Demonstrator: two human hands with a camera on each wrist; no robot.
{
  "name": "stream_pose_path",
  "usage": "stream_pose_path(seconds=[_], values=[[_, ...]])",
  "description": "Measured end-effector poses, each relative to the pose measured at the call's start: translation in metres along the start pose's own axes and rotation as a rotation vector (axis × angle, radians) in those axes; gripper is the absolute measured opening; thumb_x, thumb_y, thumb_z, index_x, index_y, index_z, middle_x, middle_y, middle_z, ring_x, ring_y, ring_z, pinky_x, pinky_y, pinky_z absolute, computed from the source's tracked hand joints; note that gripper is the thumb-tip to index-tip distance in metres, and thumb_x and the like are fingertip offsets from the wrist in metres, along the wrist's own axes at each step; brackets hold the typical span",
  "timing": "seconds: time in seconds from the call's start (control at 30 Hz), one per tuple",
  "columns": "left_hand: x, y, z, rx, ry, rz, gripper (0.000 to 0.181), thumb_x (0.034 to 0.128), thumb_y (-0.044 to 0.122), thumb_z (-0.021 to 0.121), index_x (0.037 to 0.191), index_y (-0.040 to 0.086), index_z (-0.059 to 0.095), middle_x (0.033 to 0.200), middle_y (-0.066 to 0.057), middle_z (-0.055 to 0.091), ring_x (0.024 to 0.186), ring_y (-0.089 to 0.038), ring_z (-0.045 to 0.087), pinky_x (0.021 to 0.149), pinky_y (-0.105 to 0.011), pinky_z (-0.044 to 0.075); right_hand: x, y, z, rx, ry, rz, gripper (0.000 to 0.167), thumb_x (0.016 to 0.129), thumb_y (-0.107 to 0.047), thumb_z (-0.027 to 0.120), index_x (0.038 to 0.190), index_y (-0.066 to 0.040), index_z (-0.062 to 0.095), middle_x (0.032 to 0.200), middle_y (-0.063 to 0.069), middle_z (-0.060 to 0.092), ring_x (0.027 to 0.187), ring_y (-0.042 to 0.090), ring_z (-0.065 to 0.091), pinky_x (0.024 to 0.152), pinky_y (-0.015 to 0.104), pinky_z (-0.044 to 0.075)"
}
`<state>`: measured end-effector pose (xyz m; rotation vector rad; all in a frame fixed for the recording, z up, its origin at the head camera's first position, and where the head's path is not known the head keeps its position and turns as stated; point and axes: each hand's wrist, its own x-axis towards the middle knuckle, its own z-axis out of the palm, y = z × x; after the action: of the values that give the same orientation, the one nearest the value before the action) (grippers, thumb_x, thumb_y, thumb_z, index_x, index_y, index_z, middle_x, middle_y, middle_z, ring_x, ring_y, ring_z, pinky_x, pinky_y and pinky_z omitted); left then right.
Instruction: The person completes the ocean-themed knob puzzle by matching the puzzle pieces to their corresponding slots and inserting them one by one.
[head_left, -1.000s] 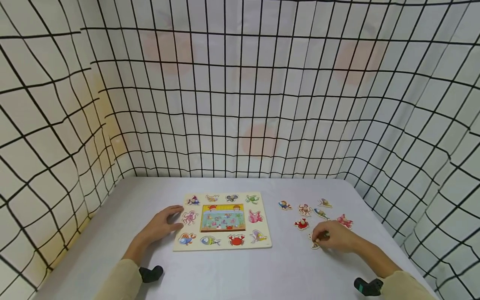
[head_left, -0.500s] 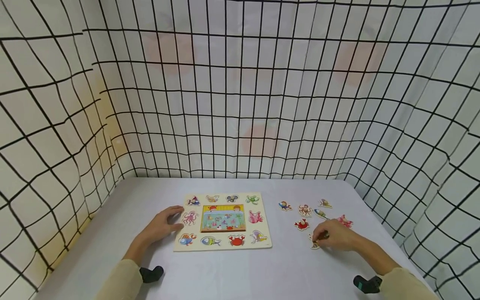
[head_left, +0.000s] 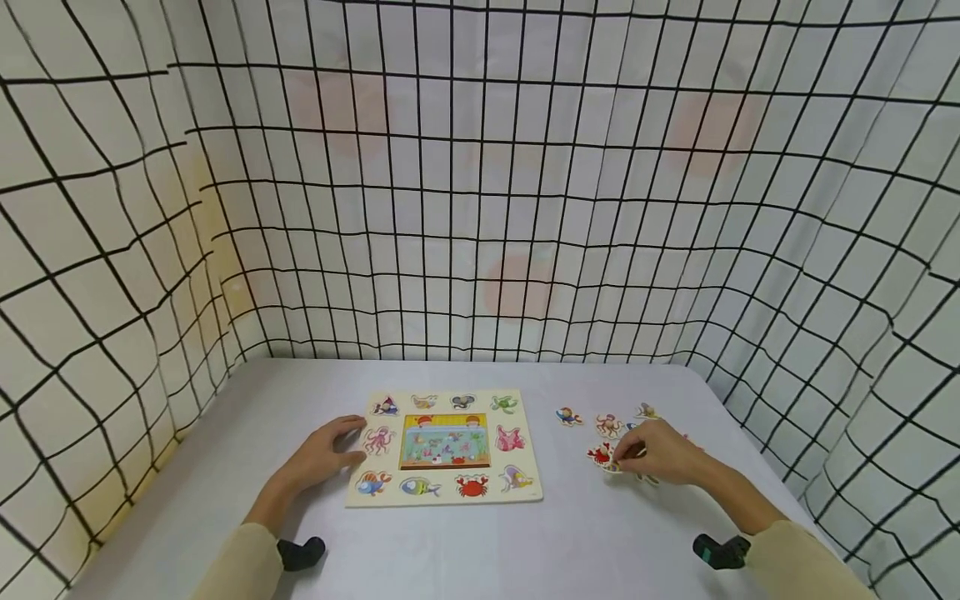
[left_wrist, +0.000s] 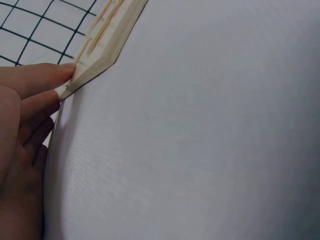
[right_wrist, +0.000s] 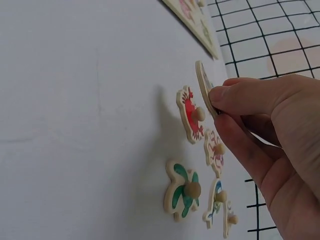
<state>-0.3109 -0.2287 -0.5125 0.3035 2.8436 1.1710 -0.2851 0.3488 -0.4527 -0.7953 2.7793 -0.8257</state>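
Note:
My right hand [head_left: 660, 452] pinches a flat wooden puzzle piece [right_wrist: 202, 85] between thumb and finger, raised off the table. The piece is seen nearly edge-on, so its picture is unclear. Below it lies a red crab piece [right_wrist: 189, 115] with a round knob, and an octopus piece [right_wrist: 214, 150] beyond. A green turtle piece [right_wrist: 180, 192] rests nearer the wrist. At the left, a cream puzzle board [head_left: 444, 498] with sea-animal pictures lies flat. My left hand [head_left: 326, 452] rests at its left edge, thumb and fingers spread apart, fingertips touching the edge in the left wrist view.
A small blue-and-orange piece [head_left: 568, 416] lies between the board and the other pieces. More pieces, including a blue fish piece [right_wrist: 216, 200], are partly behind my right hand. White walls with black grid lines [head_left: 480, 250] surround the white table [head_left: 480, 550].
My right hand has lifted the piece from the table and shifted it left and away, beside the crab piece. The left hand and board stay in place.

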Motion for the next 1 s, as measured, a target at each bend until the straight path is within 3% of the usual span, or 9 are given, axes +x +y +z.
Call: stream_pose_path(seconds=[0.53, 1.0], values=[[-0.002, -0.004, -0.002, -0.006, 0.002, 0.013, 0.066, 0.0893, 0.023, 0.078, 0.146, -0.001, 0.055, 0.157, -0.023, 0.043, 0.148, -0.048, 0.029, 0.119, -0.065, 0.022, 0.041, -0.012, 0.000, 0.021, 0.103, -0.018, 0.005, 0.088, -0.009, 0.081, 0.089, -0.009, 0.077, 0.083, -0.009, 0.069, 0.076, 0.011, 0.064, 0.066, 0.026, 0.058], [0.001, -0.006, 0.001, -0.011, 0.004, 0.015, 0.065, 0.0895, 0.022, 0.078, 0.147, 0.000, 0.055, 0.158, -0.021, 0.043, 0.149, -0.048, 0.028, 0.119, -0.066, 0.021, 0.082, -0.027, 0.004, -0.044, 0.154, -0.002, 0.006, 0.089, -0.009, 0.080, 0.088, -0.012, 0.076, 0.080, -0.009, 0.068, 0.072, 0.011, 0.062, 0.064, 0.025, 0.058]])
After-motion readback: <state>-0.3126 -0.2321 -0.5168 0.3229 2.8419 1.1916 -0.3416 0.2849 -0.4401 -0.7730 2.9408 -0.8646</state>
